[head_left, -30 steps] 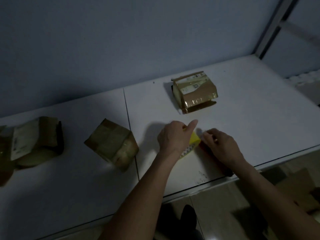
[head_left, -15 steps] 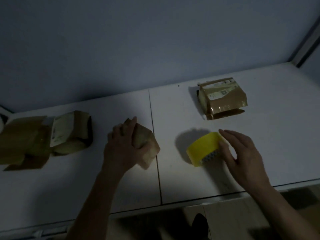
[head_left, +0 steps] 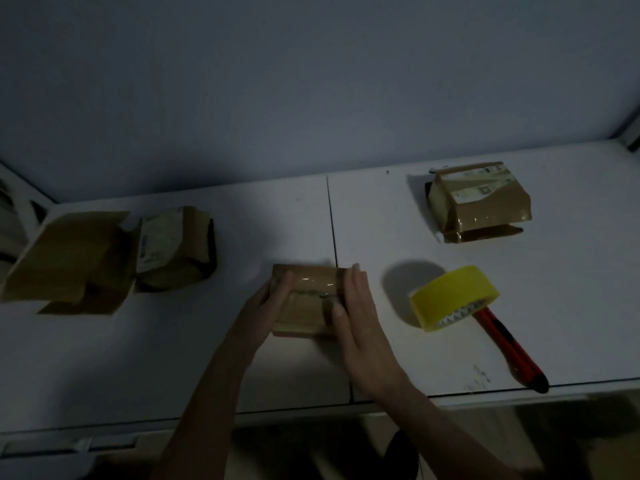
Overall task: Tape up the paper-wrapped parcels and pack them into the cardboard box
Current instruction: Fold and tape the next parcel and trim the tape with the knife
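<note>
A small brown paper parcel [head_left: 306,299] with shiny tape across its top lies on the white table [head_left: 571,306], near the seam between two tabletops. My left hand [head_left: 270,303] grips its left end and my right hand [head_left: 353,306] grips its right end. A yellow tape roll [head_left: 450,292] stands tilted to the right of my hands, leaning over a red utility knife [head_left: 509,351]. Another taped parcel [head_left: 481,202] with a label sits at the back right. Two more parcels lie at the left: a labelled parcel [head_left: 173,251] and a flatter brown parcel [head_left: 69,258].
The table's front edge [head_left: 450,398] runs just under my wrists. A grey wall [head_left: 311,81] rises behind the table. Dark floor shows below the edge. No cardboard box is clearly in view.
My left hand has pulled the small parcel to the right, in front of me. My right hand has let go of the tape roll and taken the parcel's right end. The knife now shows.
</note>
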